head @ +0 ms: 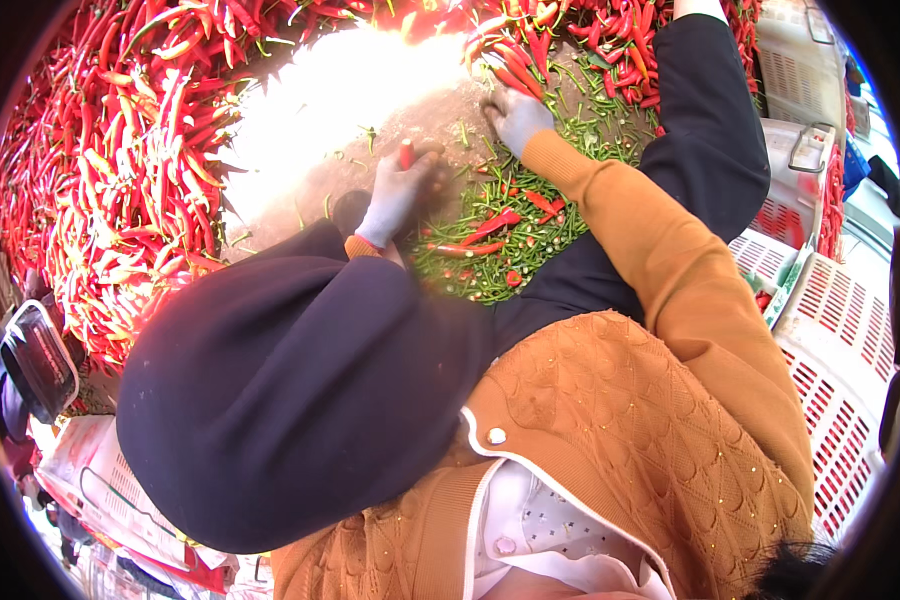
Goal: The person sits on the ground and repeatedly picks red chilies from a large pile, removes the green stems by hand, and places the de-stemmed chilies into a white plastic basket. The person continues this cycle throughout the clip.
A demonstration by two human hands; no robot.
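Note:
My left hand [397, 187], in a pale grey glove, is closed around a small red thing [406, 154] whose end sticks up from the fist; whether it is a chili or a handle I cannot tell. Farther right, my right hand [521, 120], gloved alike, has curled fingers beside long red chilies [516, 66]; whether it grips any is unclear. Green chili stems [525, 187] lie scattered below the right hand, with a few red chilies [493, 225] among them. Strong glare whitens the ground ahead of the left hand.
A large heap of red chilies [135, 150] curves along the left and far side. White slatted plastic crates [832, 375] stand at the right, another crate [112, 480] at the lower left. My bent legs in dark trousers [292, 397] flank the stems. A black container [39, 361] is at the left edge.

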